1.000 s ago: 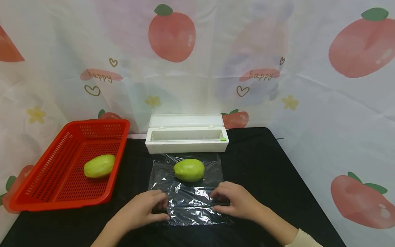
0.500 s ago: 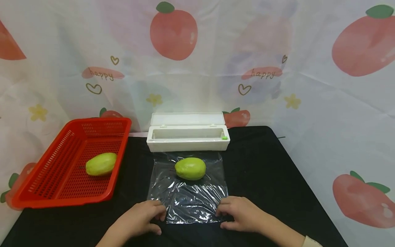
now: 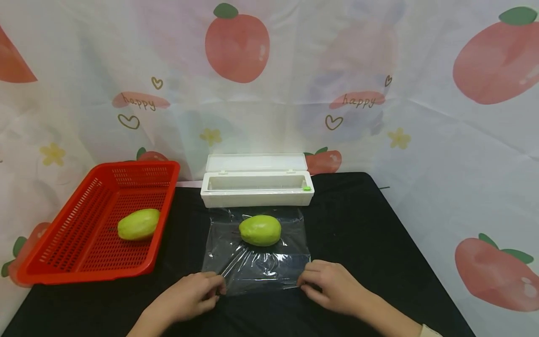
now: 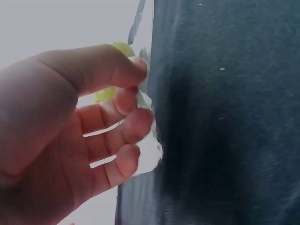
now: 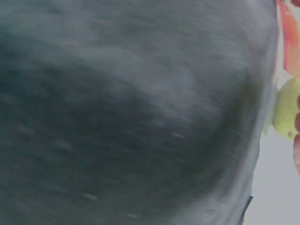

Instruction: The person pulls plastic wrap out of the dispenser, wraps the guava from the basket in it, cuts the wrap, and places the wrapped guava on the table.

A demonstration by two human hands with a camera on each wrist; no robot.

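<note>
A sheet of cling film (image 3: 257, 274) lies on the black cloth, with a green oval fruit (image 3: 260, 230), papaya-like, on its far half. At the near left corner my left hand (image 3: 189, 297) pinches the film; in the left wrist view its thumb and index fingertip meet on it. My right hand (image 3: 332, 288) pinches the near right corner between thumb and fingers. Creases run from the left hand to the fruit, and the near edge looks slightly raised. Only a few fingertips (image 5: 297, 136) show at the edge of the right wrist view.
Behind the film stands a white cling film dispenser (image 3: 258, 199), lid raised, with a green slider (image 3: 306, 188). To the left, a red plastic basket (image 3: 88, 276) holds another green fruit (image 3: 139, 224). A fruit-printed curtain (image 3: 261, 117) hangs behind the black-covered table (image 3: 362, 224).
Both hands have moved from the film's sides to its near corners and now pinch it. The near edge has lifted and drawn taut. The fruit stays in place.
</note>
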